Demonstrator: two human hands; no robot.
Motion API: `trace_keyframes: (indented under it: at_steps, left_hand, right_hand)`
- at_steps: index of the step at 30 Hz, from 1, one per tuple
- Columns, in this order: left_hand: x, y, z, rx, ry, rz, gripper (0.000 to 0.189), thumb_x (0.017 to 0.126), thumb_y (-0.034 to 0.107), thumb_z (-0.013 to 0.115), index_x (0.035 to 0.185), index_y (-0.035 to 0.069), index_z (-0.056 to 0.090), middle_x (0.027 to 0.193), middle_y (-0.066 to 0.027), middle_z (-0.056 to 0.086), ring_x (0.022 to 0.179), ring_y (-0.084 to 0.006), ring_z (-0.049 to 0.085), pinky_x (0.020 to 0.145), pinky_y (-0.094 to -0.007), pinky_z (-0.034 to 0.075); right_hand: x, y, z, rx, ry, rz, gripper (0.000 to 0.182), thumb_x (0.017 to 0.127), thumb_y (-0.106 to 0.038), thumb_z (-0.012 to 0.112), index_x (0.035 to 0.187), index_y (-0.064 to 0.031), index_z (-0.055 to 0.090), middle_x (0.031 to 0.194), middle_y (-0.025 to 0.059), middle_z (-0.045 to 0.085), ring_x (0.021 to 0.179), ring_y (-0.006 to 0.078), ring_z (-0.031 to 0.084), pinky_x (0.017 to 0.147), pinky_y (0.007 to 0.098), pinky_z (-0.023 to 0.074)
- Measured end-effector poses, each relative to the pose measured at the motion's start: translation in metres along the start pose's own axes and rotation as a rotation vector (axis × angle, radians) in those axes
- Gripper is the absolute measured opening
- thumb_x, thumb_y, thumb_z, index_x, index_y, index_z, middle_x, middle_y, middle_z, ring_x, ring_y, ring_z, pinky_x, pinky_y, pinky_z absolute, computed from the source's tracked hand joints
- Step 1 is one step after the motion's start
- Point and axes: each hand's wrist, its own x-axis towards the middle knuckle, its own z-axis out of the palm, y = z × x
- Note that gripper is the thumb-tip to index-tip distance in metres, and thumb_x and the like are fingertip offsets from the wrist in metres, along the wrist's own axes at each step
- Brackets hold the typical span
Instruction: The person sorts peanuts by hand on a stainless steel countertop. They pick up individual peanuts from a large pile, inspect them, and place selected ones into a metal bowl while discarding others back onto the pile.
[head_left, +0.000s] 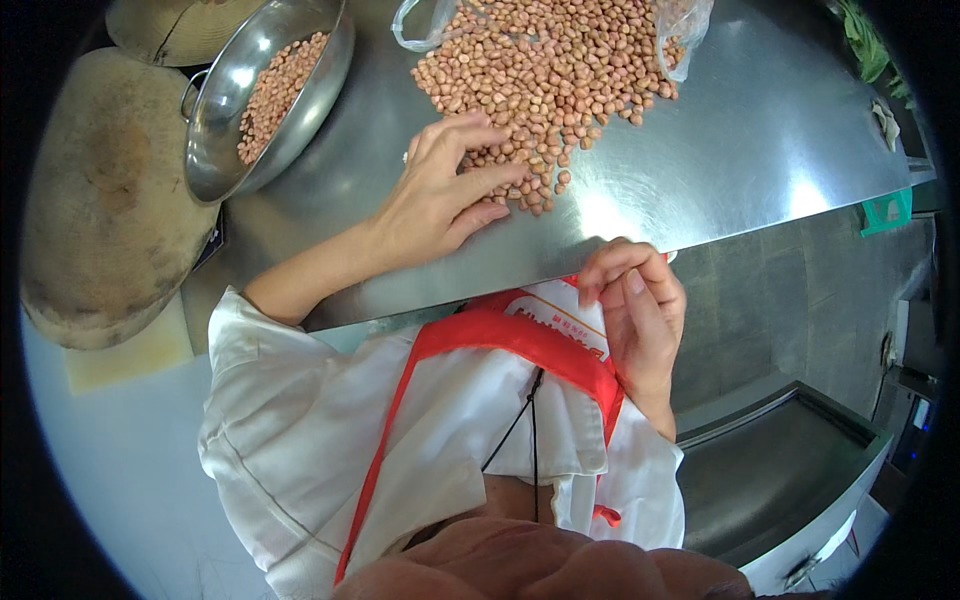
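My left hand (442, 184) lies palm down with fingers apart at the near left edge of a heap of shelled peanuts (555, 82). Its fingertips touch several pinkish-brown kernels. A ring shows on one finger. Close to the front edge of the stainless steel table (360, 157), my right hand (637, 307) is raised before the apron with its fingers curled in. Whether anything sits inside those fingers cannot be seen. To the left, a steel bowl (319, 112) with a ring handle is tilted in view and contains more peanuts (281, 94).
Clear plastic bag edges (684, 37) flank the heap. Thick round wooden chopping blocks (112, 187) stand at left, one cracked. Leafy greens (862, 41) and a crumpled scrap (886, 124) lie far right. Below the table edge are a green plastic item (886, 212) and a dark-topped metal unit (780, 465).
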Motion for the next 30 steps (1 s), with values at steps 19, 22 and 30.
trace_keyframes:
  at_steps: [19,22,30]
  left_hand:
    - [0.014,0.019,0.021,0.174,-0.048,0.066,0.018,0.075,0.015,0.070,0.090,0.012,0.061,0.087,-0.0007,0.054,0.089,-0.0213,0.052,0.081,-0.0379,0.034]
    - [0.014,0.012,0.025,0.169,0.013,0.095,0.020,0.075,0.017,0.071,0.092,0.012,0.061,0.089,-0.0011,0.054,0.090,-0.0224,0.052,0.082,-0.0388,0.033]
    - [0.007,0.040,-0.007,0.015,-0.032,0.176,0.027,0.075,0.019,0.070,0.101,0.013,0.065,0.093,0.0013,0.056,0.092,-0.0190,0.053,0.086,-0.0370,0.031]
  right_hand:
    - [0.009,0.014,0.003,0.418,-0.092,0.589,0.033,0.101,-0.028,0.040,0.115,0.0002,0.051,0.096,0.0104,0.059,0.064,0.0138,0.047,0.056,0.0245,0.0355]
    - [0.011,0.016,0.006,0.429,-0.053,0.607,0.036,0.101,-0.030,0.039,0.118,-0.0001,0.048,0.097,0.0098,0.058,0.064,0.0138,0.047,0.055,0.0243,0.0344]
    - [0.025,0.017,0.014,0.529,-0.036,0.641,0.031,0.101,-0.029,0.039,0.107,-0.0008,0.050,0.086,0.0058,0.055,0.060,0.0100,0.041,0.053,0.0219,0.0300]
